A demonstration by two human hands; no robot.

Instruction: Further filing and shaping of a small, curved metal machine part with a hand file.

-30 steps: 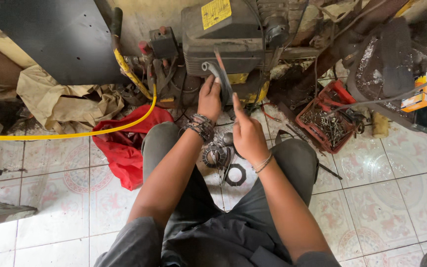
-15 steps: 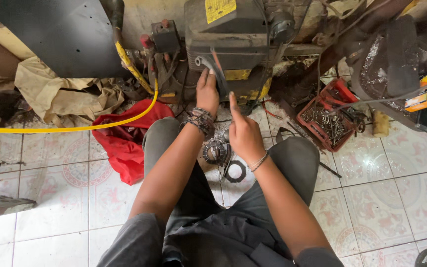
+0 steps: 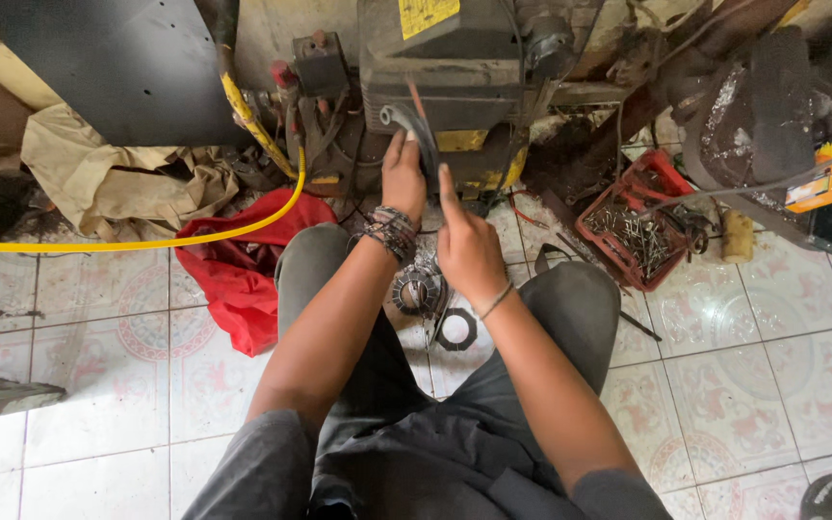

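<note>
- Fingers (image 3: pixel 399 154) of the left hand (image 3: pixel 403 183) were curled around a bent grey metal bar (image 3: pixel 414 125), which stood against the front of the dark machine (image 3: pixel 455 77).
- Right hand (image 3: pixel 467 248) hovered just beside it, index finger straight up, the rest loosely folded, holding nothing.
- Below the wrists, a round toothed part (image 3: pixel 418 289) and a black ring (image 3: pixel 456 329) lay on the tiled floor (image 3: pixel 743 385) between the knees.
- Left of the knee lay a red cloth (image 3: pixel 238 265), crossed by a yellow hose (image 3: pixel 127 243).
- Right sat a red tray (image 3: pixel 633 231) of screws.
</note>
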